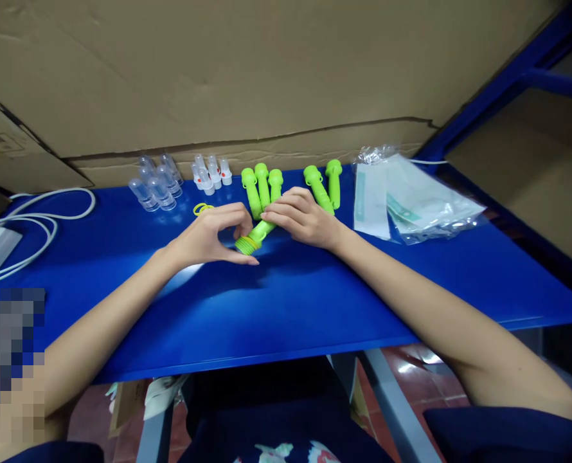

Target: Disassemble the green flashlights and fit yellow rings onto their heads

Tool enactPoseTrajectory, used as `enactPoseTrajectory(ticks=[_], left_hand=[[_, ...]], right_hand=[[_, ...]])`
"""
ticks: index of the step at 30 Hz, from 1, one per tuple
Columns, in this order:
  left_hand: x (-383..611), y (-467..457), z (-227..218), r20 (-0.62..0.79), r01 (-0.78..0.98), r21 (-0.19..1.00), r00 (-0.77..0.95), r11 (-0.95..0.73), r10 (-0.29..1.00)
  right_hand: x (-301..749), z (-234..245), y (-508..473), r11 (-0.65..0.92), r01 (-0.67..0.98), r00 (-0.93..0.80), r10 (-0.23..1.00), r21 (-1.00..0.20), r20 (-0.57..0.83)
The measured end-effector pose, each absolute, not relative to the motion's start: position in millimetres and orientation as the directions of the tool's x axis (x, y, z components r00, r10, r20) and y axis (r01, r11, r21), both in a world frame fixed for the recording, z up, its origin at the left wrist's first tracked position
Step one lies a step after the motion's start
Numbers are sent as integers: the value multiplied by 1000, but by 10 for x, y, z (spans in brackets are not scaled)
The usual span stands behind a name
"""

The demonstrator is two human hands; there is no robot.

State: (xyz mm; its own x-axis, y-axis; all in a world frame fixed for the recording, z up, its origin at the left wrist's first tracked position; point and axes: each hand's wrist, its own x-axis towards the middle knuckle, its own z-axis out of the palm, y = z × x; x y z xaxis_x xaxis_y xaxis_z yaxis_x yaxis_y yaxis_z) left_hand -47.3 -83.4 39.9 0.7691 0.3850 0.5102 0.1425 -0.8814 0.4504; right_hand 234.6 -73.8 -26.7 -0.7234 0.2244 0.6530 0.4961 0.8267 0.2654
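My right hand (305, 218) is wrapped round a bright green plastic flashlight body (265, 229), covering its far part. The threaded end points down-left, with a yellow rubber ring (253, 242) round it. My left hand (216, 233) curves about this end, thumb below and fingers above, spread apart; the fingertips are at the threads, and whether they press on the ring I cannot tell. Three more green flashlight bodies (251, 191) lie just behind the hands. Two others (317, 188) lie beyond my right hand. Loose yellow rings (202, 209) lie behind my left hand.
Several clear plastic tubes (159, 191) and small white-based clear pieces (205, 182) stand at the back left of the blue table (286, 315). Plastic bags (411, 199) lie at the back right. A white cable (49, 218) coils at the left. A cardboard wall (247, 77) rises behind.
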Motion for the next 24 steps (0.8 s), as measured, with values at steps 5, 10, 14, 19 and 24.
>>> enactPoseTrajectory(ticks=[5, 10, 14, 19, 24], left_hand=[[-519, -719, 633, 269, 164, 533, 897, -830, 350], [-503, -739, 778, 80, 197, 617, 947, -762, 310], [-540, -794, 835, 103, 215, 614, 932, -759, 347], [-627, -807, 857, 230, 231, 569, 877, -789, 422], [-619, -772, 729, 445, 294, 492, 724, -819, 528]], right_hand=[[2460, -202, -702, 834, 457, -785, 213, 310, 582], [2451, -153, -734, 802, 402, -833, 120, 441, 541], [2486, -108, -749, 802, 469, -793, 199, 370, 575], [2484, -68, -750, 746, 634, -690, 427, 203, 584], [2446, -80, -690, 719, 691, -612, 528, 74, 590]])
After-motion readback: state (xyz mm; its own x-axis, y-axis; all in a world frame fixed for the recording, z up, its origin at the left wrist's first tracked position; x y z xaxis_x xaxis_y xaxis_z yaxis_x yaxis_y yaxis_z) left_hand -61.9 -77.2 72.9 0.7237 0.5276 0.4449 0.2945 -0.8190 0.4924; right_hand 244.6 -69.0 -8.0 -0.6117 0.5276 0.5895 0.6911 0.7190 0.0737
